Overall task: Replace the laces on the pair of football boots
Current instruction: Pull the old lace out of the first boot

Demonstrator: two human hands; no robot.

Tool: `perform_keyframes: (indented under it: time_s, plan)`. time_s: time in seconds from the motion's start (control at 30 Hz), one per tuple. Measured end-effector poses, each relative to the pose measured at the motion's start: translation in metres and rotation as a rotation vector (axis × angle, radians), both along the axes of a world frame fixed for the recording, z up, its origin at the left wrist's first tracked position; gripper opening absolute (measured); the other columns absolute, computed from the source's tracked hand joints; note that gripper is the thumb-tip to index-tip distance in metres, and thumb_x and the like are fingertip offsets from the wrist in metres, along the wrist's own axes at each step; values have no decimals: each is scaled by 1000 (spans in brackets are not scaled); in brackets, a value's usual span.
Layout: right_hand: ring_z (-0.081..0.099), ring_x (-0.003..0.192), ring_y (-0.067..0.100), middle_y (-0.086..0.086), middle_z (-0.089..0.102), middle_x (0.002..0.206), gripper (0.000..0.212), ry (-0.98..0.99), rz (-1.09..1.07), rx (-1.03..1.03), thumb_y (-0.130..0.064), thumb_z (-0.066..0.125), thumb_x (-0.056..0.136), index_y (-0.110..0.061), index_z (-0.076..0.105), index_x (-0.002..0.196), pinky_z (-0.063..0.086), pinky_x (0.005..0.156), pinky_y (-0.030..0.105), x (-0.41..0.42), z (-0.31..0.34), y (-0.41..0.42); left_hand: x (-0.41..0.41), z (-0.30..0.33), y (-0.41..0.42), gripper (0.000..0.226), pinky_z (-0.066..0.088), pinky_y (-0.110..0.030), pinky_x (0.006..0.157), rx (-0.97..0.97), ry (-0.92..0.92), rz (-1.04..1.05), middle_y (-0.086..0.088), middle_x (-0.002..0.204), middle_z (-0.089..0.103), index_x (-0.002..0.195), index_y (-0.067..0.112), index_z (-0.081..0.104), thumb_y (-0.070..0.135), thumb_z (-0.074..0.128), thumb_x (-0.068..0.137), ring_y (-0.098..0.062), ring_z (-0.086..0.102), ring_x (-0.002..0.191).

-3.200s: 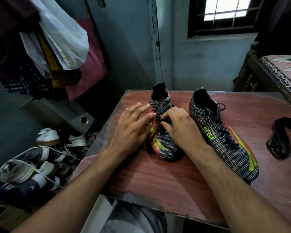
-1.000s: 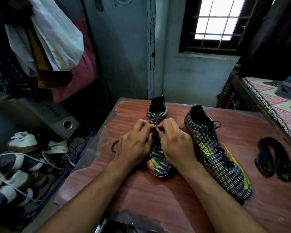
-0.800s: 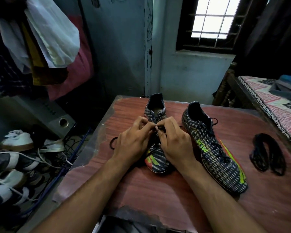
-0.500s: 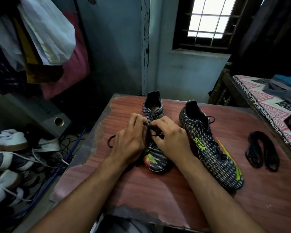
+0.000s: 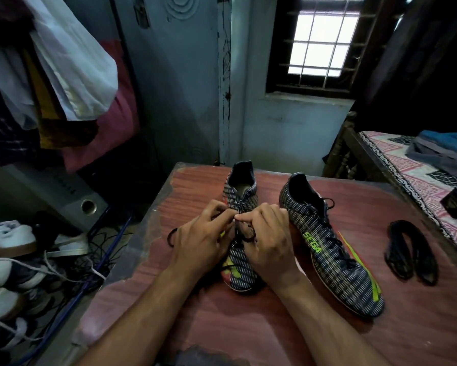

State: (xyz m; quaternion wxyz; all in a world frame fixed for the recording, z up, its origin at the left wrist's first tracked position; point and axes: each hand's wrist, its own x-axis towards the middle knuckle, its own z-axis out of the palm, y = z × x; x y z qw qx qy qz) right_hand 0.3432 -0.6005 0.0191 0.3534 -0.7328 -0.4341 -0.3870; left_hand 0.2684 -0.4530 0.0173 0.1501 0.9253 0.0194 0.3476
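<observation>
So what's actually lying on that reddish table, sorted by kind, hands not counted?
Dark striped football boots with neon-green markings: 2, one under the hands, one to its right
Loose bundle of black laces: 1
Black lace being worked on the boot, pinched by the left hand and right hand: 1
Total: 4

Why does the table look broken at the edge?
The table has its red-brown top layer peeling and chipped along the left edge and the near edge, showing grey beneath. Nothing else on it looks odd: both boots stand upright.
</observation>
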Motion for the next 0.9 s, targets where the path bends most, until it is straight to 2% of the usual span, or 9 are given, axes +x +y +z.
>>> perform_keyframes:
  time_s: [0.1, 0.2, 0.3, 0.37, 0.43, 0.53, 0.6, 0.73, 0.9]
  plan:
    - [50, 73, 24, 4, 56, 82, 18, -15, 33, 1, -20, 60, 100, -8, 71, 92, 39, 70, 39, 0, 0, 0, 0, 0, -1, 25, 49, -32, 49, -3, 34, 13, 14, 119, 50, 115, 33, 59, 43, 49, 95, -20, 67, 72]
    - [51, 74, 21, -1, 57, 83, 13, 59, 75, -28, -24, 69, 95, -11, 70, 91, 41, 68, 39, 4, -4, 0, 0, 2, -3, 18, 43, -30, 50, -50, 28, 41, 13, 113, 49, 110, 32, 52, 43, 43, 99, -20, 63, 71]
    - [50, 75, 17, -12, 50, 84, 19, 148, 51, -20, -32, 75, 90, -14, 68, 90, 43, 68, 38, 7, -7, -1, -2, 4, -5, 16, 42, -29, 56, -189, -21, 23, 15, 110, 45, 109, 32, 46, 41, 36, 102, -14, 57, 82]
    - [50, 78, 18, -8, 52, 85, 20, 188, 3, -21, -32, 79, 86, -16, 68, 91, 45, 70, 39, 9, -9, -2, -3, 4, -5, 16, 42, -28, 58, -234, -69, 12, 15, 108, 45, 109, 30, 45, 41, 35, 104, -12, 56, 83]
    - [51, 81, 20, -6, 54, 87, 20, 229, -21, -31, -30, 79, 84, -18, 71, 97, 47, 73, 42, 12, -10, -3, -5, 5, -6, 18, 43, -28, 56, -217, -85, -17, 15, 107, 46, 109, 29, 46, 43, 35, 105, -12, 58, 79]
    - [49, 80, 18, -11, 45, 86, 25, 234, 8, -60, -31, 74, 86, -21, 75, 110, 47, 73, 41, 14, -10, -2, -6, 5, -6, 18, 50, -35, 48, -141, -91, -57, 14, 108, 49, 112, 30, 47, 44, 37, 105, -19, 63, 71]
    - [47, 78, 17, -10, 45, 82, 19, 231, 28, -63, -29, 70, 88, -21, 77, 103, 46, 69, 42, 14, -11, 0, -5, 4, -6, 19, 52, -37, 46, -103, -87, -71, 14, 110, 51, 114, 31, 48, 45, 40, 105, -19, 65, 71]
    - [48, 76, 21, -3, 51, 82, 11, 209, 61, -18, -20, 64, 95, -16, 73, 99, 45, 67, 45, 12, -7, -2, -2, 3, -4, 39, 58, -38, 58, -112, 19, -73, 15, 123, 52, 133, 35, 49, 39, 51, 95, -15, 70, 85]
    - [49, 74, 21, -1, 54, 82, 9, 187, 106, 16, -13, 65, 99, -12, 73, 104, 44, 68, 43, 10, -4, -3, 4, 1, -3, 25, 46, -31, 51, 13, 48, 11, 15, 118, 54, 121, 36, 56, 43, 47, 99, -17, 64, 77]
